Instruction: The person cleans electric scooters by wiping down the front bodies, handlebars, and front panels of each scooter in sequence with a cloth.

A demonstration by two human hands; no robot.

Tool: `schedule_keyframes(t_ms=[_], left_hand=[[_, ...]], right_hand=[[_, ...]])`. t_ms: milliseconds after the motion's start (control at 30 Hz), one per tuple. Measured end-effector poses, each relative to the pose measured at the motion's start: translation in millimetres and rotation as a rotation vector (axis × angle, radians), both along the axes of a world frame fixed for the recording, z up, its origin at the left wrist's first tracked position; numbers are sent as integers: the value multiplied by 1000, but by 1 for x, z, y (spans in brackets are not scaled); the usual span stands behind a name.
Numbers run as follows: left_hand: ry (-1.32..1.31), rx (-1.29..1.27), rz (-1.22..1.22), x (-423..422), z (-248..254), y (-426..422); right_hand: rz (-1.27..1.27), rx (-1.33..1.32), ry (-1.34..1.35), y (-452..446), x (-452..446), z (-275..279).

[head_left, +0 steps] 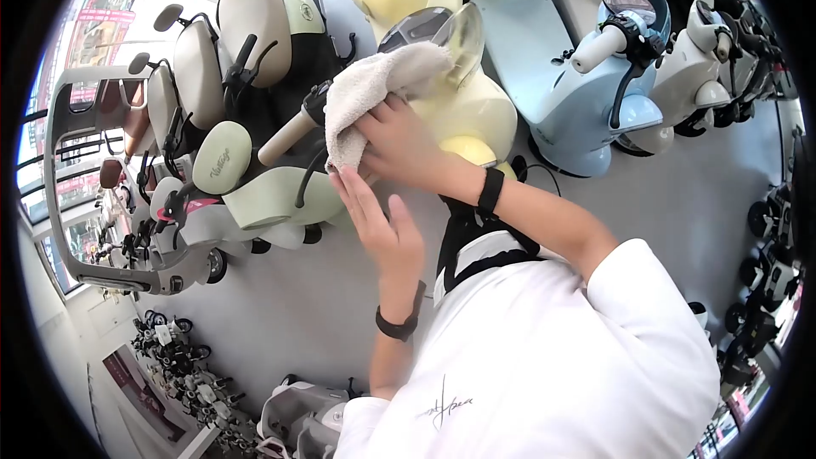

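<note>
A cream-white towel [357,89] is bunched in front of me, draped near the handlebars of the pale green scooter [285,195]. My right hand [406,143] is closed on the towel's lower fold, its fingers partly covered by the cloth. Just below, my left hand [387,236] has its fingers stretched out, with the tips at the towel's bottom edge; whether they press on it I cannot tell. Left of the towel are a beige handlebar grip [287,138] and a round pale green mirror [223,157]. Behind the towel stands a pale yellow scooter [489,115].
A light blue scooter [561,110] stands to the right, with more scooters beyond it. Beige scooters [255,25] line the left side near the windows. Grey floor [297,314] lies below, with small model motorbikes [191,374] at the lower left.
</note>
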State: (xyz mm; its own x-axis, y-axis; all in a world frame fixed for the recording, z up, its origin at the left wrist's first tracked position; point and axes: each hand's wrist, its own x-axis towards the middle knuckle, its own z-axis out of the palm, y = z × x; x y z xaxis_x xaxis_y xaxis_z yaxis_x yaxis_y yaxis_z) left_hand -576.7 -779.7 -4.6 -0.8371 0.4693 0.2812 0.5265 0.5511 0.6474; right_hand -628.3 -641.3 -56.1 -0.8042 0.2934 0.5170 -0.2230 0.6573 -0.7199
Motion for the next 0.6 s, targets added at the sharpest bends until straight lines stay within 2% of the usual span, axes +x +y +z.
schedule_keyframes(t_ms=[67, 133, 200, 267, 333, 400, 467, 533, 600], left_hand=[[-49, 49, 102, -3, 7, -14], [-22, 22, 116, -10, 8, -28], [-49, 4, 119, -20, 15, -34], [-77, -39, 126, -37, 18, -33], [-49, -123, 119, -58, 23, -20], [-8, -110, 24, -84, 21, -3], [29, -97, -74, -106, 19, 16], [56, -94, -165, -119, 18, 32], [-100, 46, -205, -115, 25, 42]], right_hand=[[-114, 134, 73, -5, -9, 18], [-71, 160, 124, 0, -22, 14], [-34, 116, 125, 12, -39, 10], [35, -129, 153, 27, -55, 15], [83, -328, -210, 49, -70, 11], [38, -442, -405, 59, -68, 19], [-21, -293, -432, 51, -65, 19], [-108, -224, -273, 41, -48, 19], [-62, -366, -232, 36, -20, 29]])
